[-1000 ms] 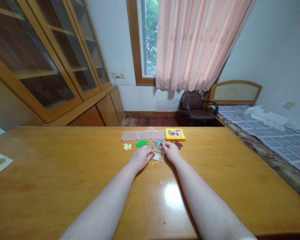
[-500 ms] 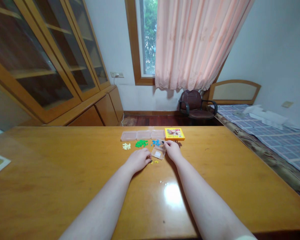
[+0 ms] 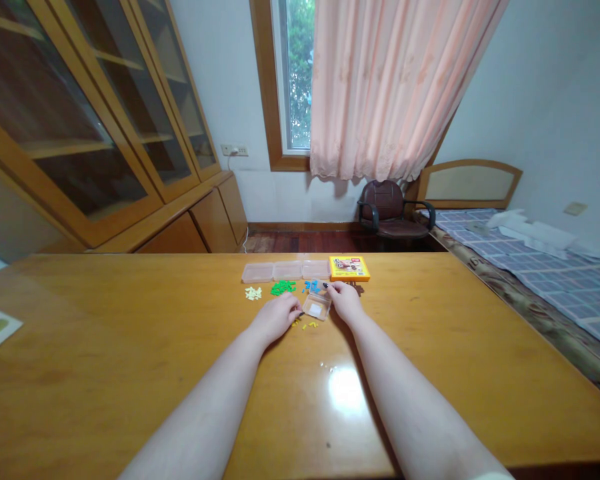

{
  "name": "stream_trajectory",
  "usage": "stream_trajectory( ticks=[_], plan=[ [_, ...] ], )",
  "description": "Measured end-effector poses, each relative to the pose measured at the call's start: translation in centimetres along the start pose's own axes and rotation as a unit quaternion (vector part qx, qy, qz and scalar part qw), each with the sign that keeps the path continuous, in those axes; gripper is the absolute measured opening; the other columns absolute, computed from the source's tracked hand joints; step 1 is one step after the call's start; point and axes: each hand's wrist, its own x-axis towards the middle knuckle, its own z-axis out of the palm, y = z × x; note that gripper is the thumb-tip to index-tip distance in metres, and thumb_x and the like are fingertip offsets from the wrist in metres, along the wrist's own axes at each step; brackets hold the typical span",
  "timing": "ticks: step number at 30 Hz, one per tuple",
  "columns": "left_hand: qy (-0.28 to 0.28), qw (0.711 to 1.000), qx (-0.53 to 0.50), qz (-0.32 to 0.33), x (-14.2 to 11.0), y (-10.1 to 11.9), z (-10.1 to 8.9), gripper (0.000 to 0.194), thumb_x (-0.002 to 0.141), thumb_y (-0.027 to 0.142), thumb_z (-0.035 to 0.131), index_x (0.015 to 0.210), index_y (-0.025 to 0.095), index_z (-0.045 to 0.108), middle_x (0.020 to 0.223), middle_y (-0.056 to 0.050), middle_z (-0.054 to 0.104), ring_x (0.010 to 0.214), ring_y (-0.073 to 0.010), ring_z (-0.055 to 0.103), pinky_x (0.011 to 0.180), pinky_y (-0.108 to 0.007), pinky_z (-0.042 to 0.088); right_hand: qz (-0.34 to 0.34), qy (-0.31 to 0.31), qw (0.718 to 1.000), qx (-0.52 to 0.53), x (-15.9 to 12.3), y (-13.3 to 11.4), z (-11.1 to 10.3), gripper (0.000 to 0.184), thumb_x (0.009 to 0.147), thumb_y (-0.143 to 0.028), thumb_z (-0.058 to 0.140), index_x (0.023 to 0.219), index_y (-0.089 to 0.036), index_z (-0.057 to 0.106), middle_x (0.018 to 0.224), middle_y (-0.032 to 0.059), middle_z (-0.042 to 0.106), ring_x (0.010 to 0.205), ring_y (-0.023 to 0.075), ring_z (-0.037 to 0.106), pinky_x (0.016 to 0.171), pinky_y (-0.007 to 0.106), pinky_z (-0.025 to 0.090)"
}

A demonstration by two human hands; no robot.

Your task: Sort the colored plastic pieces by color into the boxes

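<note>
A small clear plastic box point(image 3: 317, 307) lies with its lid raised on the table in front of me, a pale square showing at its bottom. My right hand point(image 3: 347, 301) pinches the lid at its upper right. At the box's left edge is my left hand point(image 3: 279, 316), its fingers closed together; whether a small piece is between the fingertips is hidden. Several tiny yellow pieces point(image 3: 310, 325) lie just below the box and by the left fingers. Behind the lid is a pile of small blue pieces point(image 3: 311, 286).
Green pieces point(image 3: 283, 287) and cream pieces point(image 3: 253, 293) form piles to the left. Brown pieces point(image 3: 359, 289) show partly behind my right hand. Three clear containers point(image 3: 287, 270) stand in a row beside a yellow box point(image 3: 349, 268), near the far edge of the wooden table point(image 3: 130, 373).
My left hand has shifted slightly up, to the box's edge, and more yellow pieces show below its fingers. My right hand stays on the lid.
</note>
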Motion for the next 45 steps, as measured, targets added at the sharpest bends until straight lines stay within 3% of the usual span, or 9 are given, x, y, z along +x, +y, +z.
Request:
stream_trajectory(
  ticks=[8,20,23,27,29,32,38,45],
  plan=[
    [-0.062,0.998,0.030,-0.015,-0.7,0.5,-1.0,0.005,0.075,0.025,0.061,0.075,0.021,0.064,0.080,-0.002,0.063,0.073,-0.0170,0.058,0.064,-0.026,0.041,-0.006,-0.010,1.000,-0.001,0.0,-0.2,-0.1,0.031,0.082,-0.038,0.046,0.074,-0.016,0.067,0.072,0.0040,0.067,0.068,0.0179,0.059,0.061,0.025,0.039],
    [-0.075,0.996,0.037,-0.042,-0.4,-0.2,-0.5,0.008,0.078,0.024,0.058,0.074,0.019,0.063,0.078,-0.003,0.063,0.071,-0.0169,0.058,0.063,-0.025,0.042,-0.002,-0.020,1.000,-0.007,-0.1,-0.4,-0.2,0.029,0.083,-0.035,0.047,0.075,-0.015,0.068,0.074,0.0047,0.069,0.070,0.0177,0.060,0.062,0.025,0.039],
    [-0.048,0.998,0.020,-0.039,-0.3,0.1,-0.3,0.010,0.080,0.025,0.056,0.076,0.019,0.062,0.080,-0.004,0.061,0.073,-0.0168,0.058,0.065,-0.026,0.042,-0.001,-0.017,1.000,-0.009,-0.2,-0.5,-0.2,0.030,0.083,-0.036,0.047,0.075,-0.016,0.067,0.073,0.0043,0.068,0.069,0.0176,0.059,0.061,0.024,0.038],
    [0.047,0.998,-0.035,-0.011,0.1,0.8,0.4,0.014,0.085,0.024,0.050,0.088,0.019,0.062,0.089,-0.004,0.060,0.082,-0.0166,0.056,0.075,-0.027,0.043,-0.034,-0.027,0.999,-0.010,-0.5,-0.6,0.2,0.032,0.084,-0.037,0.046,0.073,-0.016,0.067,0.070,0.0036,0.067,0.066,0.0172,0.058,0.059,0.024,0.037],
    [0.055,0.997,-0.046,0.005,0.2,1.2,0.7,0.018,0.087,0.024,0.049,0.095,0.020,0.064,0.092,-0.004,0.059,0.086,-0.0168,0.056,0.078,-0.027,0.043,-0.046,-0.033,0.998,-0.010,-0.5,-0.6,0.4,0.032,0.084,-0.037,0.046,0.074,-0.016,0.067,0.069,0.0035,0.067,0.066,0.0171,0.058,0.059,0.024,0.037],
    [0.042,0.998,-0.038,0.030,0.1,1.6,0.8,0.023,0.089,0.025,0.046,0.102,0.024,0.064,0.092,-0.004,0.057,0.087,-0.0164,0.056,0.078,-0.027,0.043,-0.029,-0.014,0.999,0.002,-0.4,-0.5,0.4,0.031,0.083,-0.037,0.046,0.076,-0.016,0.068,0.074,0.0042,0.068,0.069,0.0176,0.059,0.062,0.024,0.039],
    [-0.016,0.997,-0.011,0.076,-0.4,2.1,1.1,0.013,0.083,0.029,0.056,0.091,0.026,0.066,0.092,-0.002,0.058,0.083,-0.0162,0.057,0.074,-0.026,0.043,0.004,0.012,1.000,0.014,-0.2,-0.3,0.1,0.030,0.082,-0.037,0.047,0.077,-0.016,0.068,0.075,0.0049,0.069,0.071,0.0181,0.060,0.064,0.025,0.041],
    [-0.032,0.998,0.017,0.050,-0.3,2.2,1.4,0.008,0.082,0.026,0.056,0.088,0.023,0.061,0.093,-0.002,0.059,0.083,-0.0171,0.057,0.072,-0.026,0.043,-0.009,0.001,1.000,-0.002,-0.3,-0.6,0.1,0.030,0.083,-0.035,0.047,0.076,-0.015,0.068,0.074,0.0052,0.069,0.070,0.0177,0.060,0.062,0.025,0.040]
  ],
)
